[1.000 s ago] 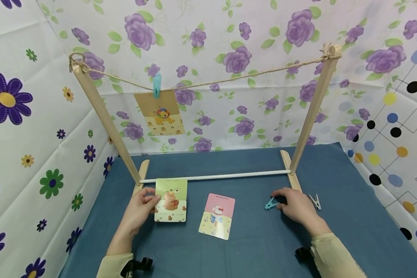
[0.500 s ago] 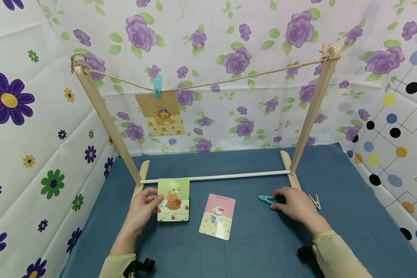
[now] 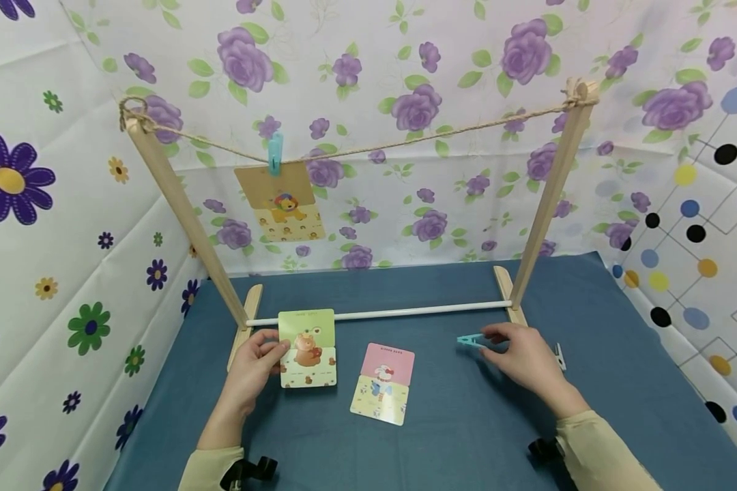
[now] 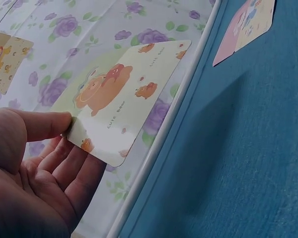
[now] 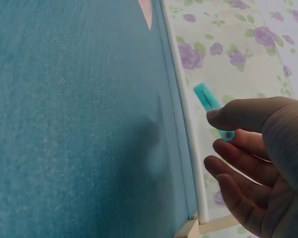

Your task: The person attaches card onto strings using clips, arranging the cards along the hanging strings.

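My left hand pinches a green and cream bear card by its left edge between thumb and fingers. The card is raised off the cloth, as its shadow in the left wrist view shows. On the right, my right hand pinches a light blue clothespin between thumb and fingertips, above the cloth. Between the hands a pink and yellow card lies flat. A brown and yellow lion card hangs from a rope, held by another blue clothespin.
The rope runs between two wooden posts, joined low down by a white rod. A pale clothespin lies on the blue cloth beside the right hand. Flower-printed fabric stands behind.
My right hand has lifted the blue clothespin off the cloth, and the clip now points left. My left hand has raised the bear card and moved it slightly right.
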Demonstrator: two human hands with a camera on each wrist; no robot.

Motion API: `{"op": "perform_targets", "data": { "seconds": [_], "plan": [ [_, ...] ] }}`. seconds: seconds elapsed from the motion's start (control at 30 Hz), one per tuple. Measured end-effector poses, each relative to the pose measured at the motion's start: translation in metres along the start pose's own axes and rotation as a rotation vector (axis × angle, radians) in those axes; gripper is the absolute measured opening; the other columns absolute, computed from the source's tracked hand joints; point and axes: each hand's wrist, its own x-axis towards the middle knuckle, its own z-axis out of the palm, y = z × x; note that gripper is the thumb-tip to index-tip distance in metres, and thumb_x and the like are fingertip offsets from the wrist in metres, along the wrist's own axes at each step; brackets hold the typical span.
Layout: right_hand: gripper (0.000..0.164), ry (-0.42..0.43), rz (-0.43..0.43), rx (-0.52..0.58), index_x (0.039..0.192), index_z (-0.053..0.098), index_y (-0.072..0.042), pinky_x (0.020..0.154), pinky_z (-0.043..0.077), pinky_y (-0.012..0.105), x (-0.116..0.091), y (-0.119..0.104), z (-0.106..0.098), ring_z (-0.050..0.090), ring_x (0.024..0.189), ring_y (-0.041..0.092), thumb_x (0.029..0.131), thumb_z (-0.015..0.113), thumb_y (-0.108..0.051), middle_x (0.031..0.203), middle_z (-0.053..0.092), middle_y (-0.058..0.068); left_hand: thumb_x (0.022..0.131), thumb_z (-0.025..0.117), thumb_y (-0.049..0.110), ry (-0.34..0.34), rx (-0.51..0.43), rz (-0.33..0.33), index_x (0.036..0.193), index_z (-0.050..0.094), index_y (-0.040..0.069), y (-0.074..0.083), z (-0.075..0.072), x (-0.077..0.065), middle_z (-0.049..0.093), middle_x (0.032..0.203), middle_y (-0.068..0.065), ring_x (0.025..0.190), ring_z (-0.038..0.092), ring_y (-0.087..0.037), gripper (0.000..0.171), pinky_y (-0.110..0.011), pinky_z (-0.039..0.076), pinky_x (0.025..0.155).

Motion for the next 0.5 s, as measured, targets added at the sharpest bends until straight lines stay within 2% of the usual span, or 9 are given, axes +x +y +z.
{"op": "perform_targets", "data": {
  "seconds": [0.13,0.3,0.5],
  "plan": [
    [0.027,0.035,0.017,0.013,0.112,0.080,-0.012,0.073,0.058,0.048,0.0000,-0.0057,-0.0027,0.072,0.092,0.027,0.089,0.090,-0.020,0.103,0.076,0.006,0.110,0.063,0.012,-0.002,-0.017,0.009,0.127,0.058,-0.001,-0.0023,0.0007,-0.0004,0.078,0.105,-0.010,0.083,0.070,-0.018,0.022,-0.031,0.058,0.074],
    [0.022,0.029,0.026,0.031,0.104,0.076,-0.014,0.072,0.056,0.047,0.0012,-0.0092,-0.0040,0.070,0.090,0.027,0.087,0.090,-0.020,0.100,0.073,0.003,0.109,0.064,0.013,-0.001,-0.028,0.015,0.127,0.059,-0.001,-0.0025,0.0015,-0.0004,0.078,0.105,-0.010,0.083,0.071,-0.018,0.024,-0.031,0.058,0.074],
    [0.023,0.036,0.004,0.039,0.107,0.077,-0.015,0.072,0.056,0.045,0.0027,-0.0090,-0.0024,0.069,0.090,0.026,0.088,0.090,-0.019,0.101,0.074,0.002,0.109,0.065,0.013,-0.005,-0.021,0.023,0.128,0.058,-0.001,-0.0012,0.0036,-0.0001,0.078,0.105,-0.009,0.083,0.070,-0.018,0.024,-0.031,0.058,0.074]
  ]
}}
